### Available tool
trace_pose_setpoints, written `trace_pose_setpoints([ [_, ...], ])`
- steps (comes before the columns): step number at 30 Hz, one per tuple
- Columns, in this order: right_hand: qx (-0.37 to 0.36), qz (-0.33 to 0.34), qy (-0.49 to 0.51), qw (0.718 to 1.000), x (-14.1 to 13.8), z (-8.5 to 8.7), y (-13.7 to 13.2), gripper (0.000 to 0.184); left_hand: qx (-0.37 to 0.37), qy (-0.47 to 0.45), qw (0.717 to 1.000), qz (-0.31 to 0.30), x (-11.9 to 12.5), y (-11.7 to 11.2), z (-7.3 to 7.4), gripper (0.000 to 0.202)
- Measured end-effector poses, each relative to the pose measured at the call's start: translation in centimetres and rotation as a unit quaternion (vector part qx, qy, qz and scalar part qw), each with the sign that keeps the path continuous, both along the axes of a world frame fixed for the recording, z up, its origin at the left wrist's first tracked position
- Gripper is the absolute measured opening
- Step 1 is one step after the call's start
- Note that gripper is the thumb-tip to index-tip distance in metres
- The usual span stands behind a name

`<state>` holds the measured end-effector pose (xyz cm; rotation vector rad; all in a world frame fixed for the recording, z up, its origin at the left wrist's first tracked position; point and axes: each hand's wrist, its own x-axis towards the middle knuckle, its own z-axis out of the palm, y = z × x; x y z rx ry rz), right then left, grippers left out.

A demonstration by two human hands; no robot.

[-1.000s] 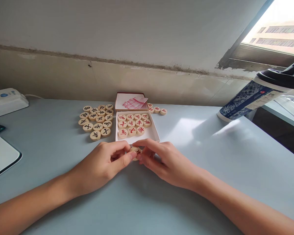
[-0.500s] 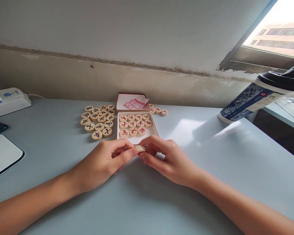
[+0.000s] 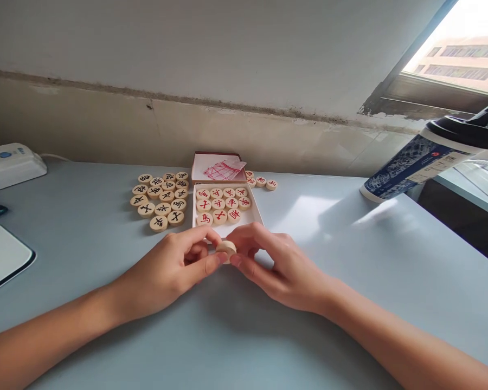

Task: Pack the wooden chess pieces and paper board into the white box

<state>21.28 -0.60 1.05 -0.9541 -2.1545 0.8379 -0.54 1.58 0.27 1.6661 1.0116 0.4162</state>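
Note:
Between the fingertips of both hands is a round, pale Chinese chess piece (image 3: pixel 226 248), held above the desk; no character shows on the face I see. My left hand (image 3: pixel 187 257) pinches it from the left and my right hand (image 3: pixel 270 260) grips it from the right. Just beyond them lies a white box tray (image 3: pixel 250 219) with rows of red-lettered pieces (image 3: pixel 218 204), its near edge partly hidden by my fingers. Black-lettered pieces (image 3: pixel 162 196) lie grouped on the desk left of the tray.
Behind the tray stands the box lid (image 3: pixel 217 160) with a folded red-lined sheet (image 3: pixel 225 169). A few red-lettered pieces (image 3: pixel 261 181) sit to its right. A blue-patterned cup (image 3: pixel 410 162) stands far right. White devices (image 3: pixel 12 168) occupy the left edge, and a wall borders the desk behind.
The chess piece has been turned between my fingers: its edge showed before, and a blank flat face shows now. The camera view has shifted slightly.

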Motion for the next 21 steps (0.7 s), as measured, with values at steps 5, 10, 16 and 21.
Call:
trace_pose_setpoints([
  [5, 0.035, -0.028, -0.012, 0.999, -0.1, -0.1, -0.1, 0.013, 0.031, 0.010, 0.999, 0.017, 0.0, -0.1, -0.4, 0.029],
  [10, 0.136, -0.042, -0.045, 0.989, 0.0, -0.5, 0.0, 0.017, 0.025, -0.005, 0.999, 0.028, 0.1, -0.1, -0.2, 0.030],
  [16, 0.243, -0.033, -0.046, 0.968, 0.0, -0.4, -0.2, 0.023, 0.033, -0.018, 0.999, -0.008, 0.2, 0.1, 0.7, 0.037],
  [21, 0.266, -0.002, -0.033, 0.963, -0.1, -0.4, 0.0, 0.019, 0.008, -0.021, 1.000, -0.013, 0.0, 0.1, 0.3, 0.028],
])
